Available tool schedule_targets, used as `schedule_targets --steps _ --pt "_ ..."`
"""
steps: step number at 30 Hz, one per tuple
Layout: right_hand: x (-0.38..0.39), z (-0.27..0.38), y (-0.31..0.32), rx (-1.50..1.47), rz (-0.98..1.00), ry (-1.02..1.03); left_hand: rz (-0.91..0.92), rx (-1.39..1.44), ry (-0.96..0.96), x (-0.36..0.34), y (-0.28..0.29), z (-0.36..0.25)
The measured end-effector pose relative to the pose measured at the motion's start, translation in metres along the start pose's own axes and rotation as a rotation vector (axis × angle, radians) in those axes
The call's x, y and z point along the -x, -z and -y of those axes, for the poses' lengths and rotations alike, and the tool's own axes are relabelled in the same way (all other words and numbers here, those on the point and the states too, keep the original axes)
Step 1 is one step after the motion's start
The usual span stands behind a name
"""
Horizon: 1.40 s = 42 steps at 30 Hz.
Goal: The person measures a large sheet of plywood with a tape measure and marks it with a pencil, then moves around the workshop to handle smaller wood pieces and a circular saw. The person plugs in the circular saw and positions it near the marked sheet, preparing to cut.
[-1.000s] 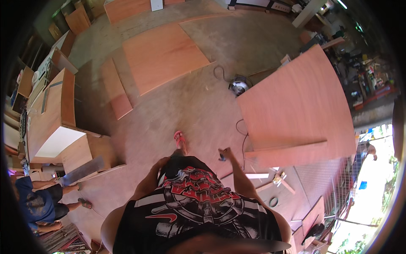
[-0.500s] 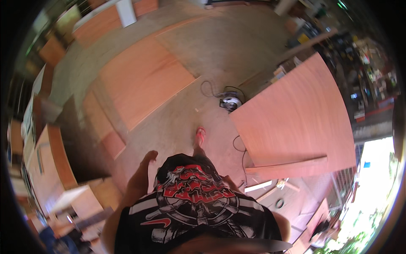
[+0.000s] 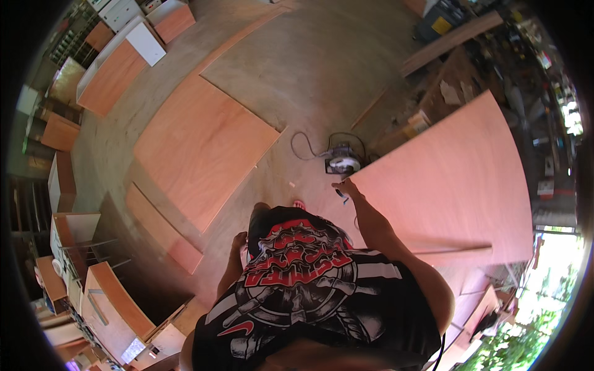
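My right hand [image 3: 348, 187] is stretched forward at the near-left corner of a large plywood sheet [image 3: 451, 179]. Its fingers are bent about a small dark and blue thing [image 3: 341, 195] too small to name. Just beyond that hand, a circular saw [image 3: 343, 164] rests by the sheet's edge, its dark cord [image 3: 299, 136] looped on the floor. My left hand [image 3: 240, 240] hangs low beside my shorts, and its fingers are too small and blurred to read.
Another plywood sheet [image 3: 204, 145] lies on the floor ahead to the left, with a narrow plywood strip [image 3: 161, 226] nearer me. Wooden cabinets [image 3: 114, 303] stand at left. A long plank [image 3: 451, 43] and clutter lie at far right. A thin strip [image 3: 455, 250] rests on the right sheet.
My right arm has come up from beside my body and reached forward to the sheet's corner by the saw. My left hand has drawn back slightly. The view has shifted as I step.
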State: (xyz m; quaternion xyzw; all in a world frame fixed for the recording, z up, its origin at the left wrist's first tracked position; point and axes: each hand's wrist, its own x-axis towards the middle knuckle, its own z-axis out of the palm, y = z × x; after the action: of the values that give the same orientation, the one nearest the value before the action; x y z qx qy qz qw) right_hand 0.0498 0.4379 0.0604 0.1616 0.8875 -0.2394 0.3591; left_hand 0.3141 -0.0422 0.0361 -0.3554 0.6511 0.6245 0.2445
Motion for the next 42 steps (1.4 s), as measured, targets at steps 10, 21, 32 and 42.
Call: schedule_targets --steps 10,21,32,42 --pt "-0.116 0.16 0.075 -0.201 -0.011 0.106 0.132 -0.031 0.078 -0.178 0.02 -0.15" --pt "-0.156 0.163 0.084 -0.555 -0.206 -0.387 0.177 -0.39 0.085 -0.449 0.107 -0.49" --pt "-0.312 0.189 0.185 -0.57 0.119 -0.474 0.205 -0.461 -0.092 -0.563 -0.061 -0.714" --pt "-0.555 0.236 0.523 -0.501 -0.281 -0.246 -0.185 -0.577 0.129 -0.603 -0.113 -0.74"
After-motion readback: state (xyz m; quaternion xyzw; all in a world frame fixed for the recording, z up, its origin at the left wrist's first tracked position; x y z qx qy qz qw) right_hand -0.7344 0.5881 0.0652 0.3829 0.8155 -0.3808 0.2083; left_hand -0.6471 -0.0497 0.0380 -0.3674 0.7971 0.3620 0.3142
